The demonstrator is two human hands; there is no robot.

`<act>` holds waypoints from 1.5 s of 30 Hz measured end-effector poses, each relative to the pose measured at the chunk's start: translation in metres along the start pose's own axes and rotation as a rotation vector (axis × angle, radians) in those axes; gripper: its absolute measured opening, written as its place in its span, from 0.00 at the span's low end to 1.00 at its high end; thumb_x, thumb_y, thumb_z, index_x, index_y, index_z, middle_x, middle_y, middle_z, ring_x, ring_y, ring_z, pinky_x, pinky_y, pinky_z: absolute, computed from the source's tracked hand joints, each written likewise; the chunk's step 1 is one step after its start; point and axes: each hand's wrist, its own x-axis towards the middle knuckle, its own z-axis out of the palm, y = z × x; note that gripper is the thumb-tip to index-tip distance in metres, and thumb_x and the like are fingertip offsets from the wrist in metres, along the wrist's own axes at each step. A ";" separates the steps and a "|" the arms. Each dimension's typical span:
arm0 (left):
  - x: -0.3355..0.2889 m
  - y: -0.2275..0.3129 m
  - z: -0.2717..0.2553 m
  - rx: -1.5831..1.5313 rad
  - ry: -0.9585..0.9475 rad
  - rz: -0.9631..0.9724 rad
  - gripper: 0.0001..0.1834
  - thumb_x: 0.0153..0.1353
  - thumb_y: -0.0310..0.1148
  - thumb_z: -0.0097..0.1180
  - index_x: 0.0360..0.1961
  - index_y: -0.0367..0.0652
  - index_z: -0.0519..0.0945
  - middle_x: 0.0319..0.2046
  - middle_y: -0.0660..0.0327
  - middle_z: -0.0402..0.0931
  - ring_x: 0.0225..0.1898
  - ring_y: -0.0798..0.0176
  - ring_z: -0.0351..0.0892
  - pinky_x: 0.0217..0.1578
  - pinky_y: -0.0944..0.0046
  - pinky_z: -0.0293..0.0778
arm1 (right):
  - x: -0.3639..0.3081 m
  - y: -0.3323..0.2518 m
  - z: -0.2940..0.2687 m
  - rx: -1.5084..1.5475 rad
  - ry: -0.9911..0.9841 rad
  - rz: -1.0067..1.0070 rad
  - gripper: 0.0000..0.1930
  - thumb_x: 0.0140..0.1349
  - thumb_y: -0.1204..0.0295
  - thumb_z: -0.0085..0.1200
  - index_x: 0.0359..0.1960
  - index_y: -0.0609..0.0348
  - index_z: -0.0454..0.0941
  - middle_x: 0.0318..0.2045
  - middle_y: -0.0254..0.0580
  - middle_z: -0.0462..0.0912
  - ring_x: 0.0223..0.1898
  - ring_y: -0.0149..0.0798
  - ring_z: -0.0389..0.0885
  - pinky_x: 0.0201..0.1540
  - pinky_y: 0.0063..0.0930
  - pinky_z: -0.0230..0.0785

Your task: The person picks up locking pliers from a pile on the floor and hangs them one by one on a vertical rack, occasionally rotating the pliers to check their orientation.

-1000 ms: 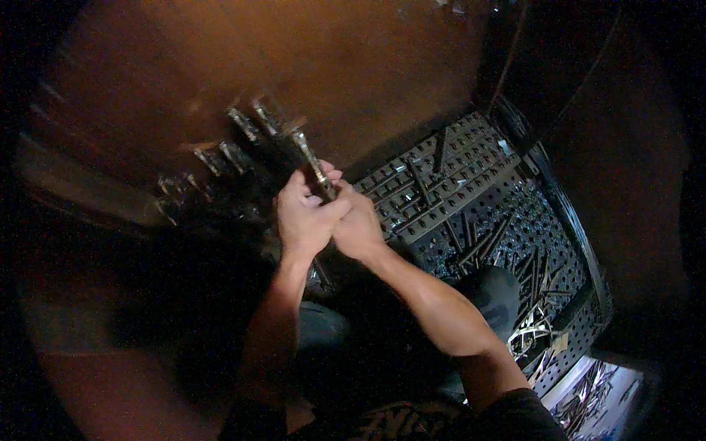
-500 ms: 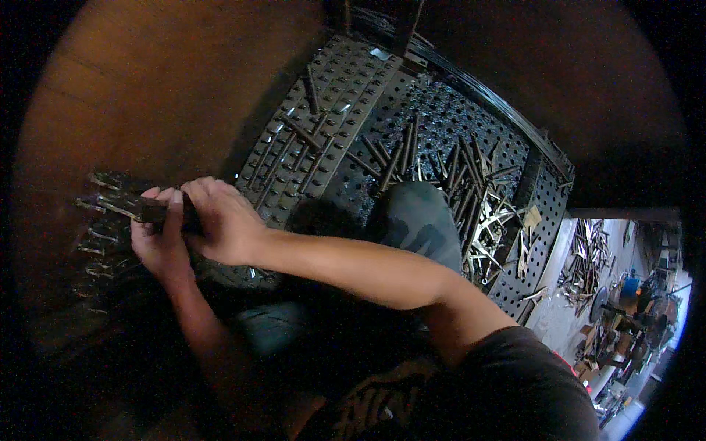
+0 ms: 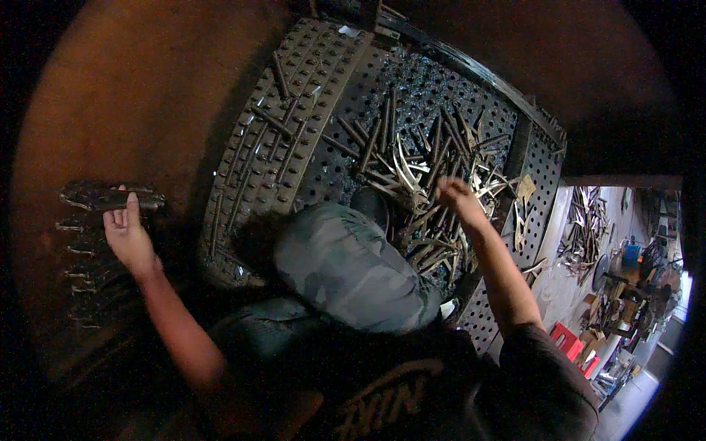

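My left hand is at the far left, thumb and fingers closed on a long dark metal piece. That piece lies crosswise at the top of a column of small glinting metal parts; its exact kind is lost in shadow. My right hand is over a heap of loose metal pieces, fingers curled and slightly smeared; what they hold, if anything, I cannot make out. Just left of its fingertips is a shiny plier-like piece with curved handles.
A studded metal panel with several bars lying on it is left of a perforated metal surface. My camouflage-clad knee rises before the heap. More metal pieces lie on the floor at right, near a red crate.
My right hand has left the dark piece beside my left hand and swung right to the metal heap. My left hand stays at the far left. My knee now shows larger, further left.
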 end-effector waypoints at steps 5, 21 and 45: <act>0.016 0.021 0.010 -0.001 -0.008 -0.065 0.15 0.67 0.25 0.58 0.54 0.32 0.75 0.53 0.54 0.79 0.52 0.63 0.76 0.58 0.62 0.68 | -0.034 0.094 0.012 -0.102 0.021 0.263 0.09 0.67 0.72 0.55 0.45 0.62 0.81 0.40 0.32 0.83 0.42 0.29 0.78 0.49 0.26 0.71; -0.028 0.026 0.015 -0.036 -0.277 -0.169 0.27 0.68 0.35 0.59 0.66 0.36 0.69 0.64 0.52 0.71 0.64 0.55 0.71 0.67 0.56 0.64 | 0.048 0.094 0.071 -1.402 0.353 -0.133 0.39 0.52 0.59 0.68 0.66 0.52 0.66 0.55 0.52 0.72 0.56 0.54 0.71 0.56 0.42 0.67; -0.045 0.043 0.011 -0.083 -0.553 -0.158 0.28 0.67 0.42 0.61 0.63 0.38 0.73 0.55 0.54 0.79 0.57 0.59 0.77 0.60 0.60 0.70 | -0.005 0.027 0.055 -1.210 0.296 -0.145 0.42 0.40 0.67 0.73 0.58 0.63 0.63 0.44 0.51 0.75 0.50 0.56 0.73 0.57 0.47 0.62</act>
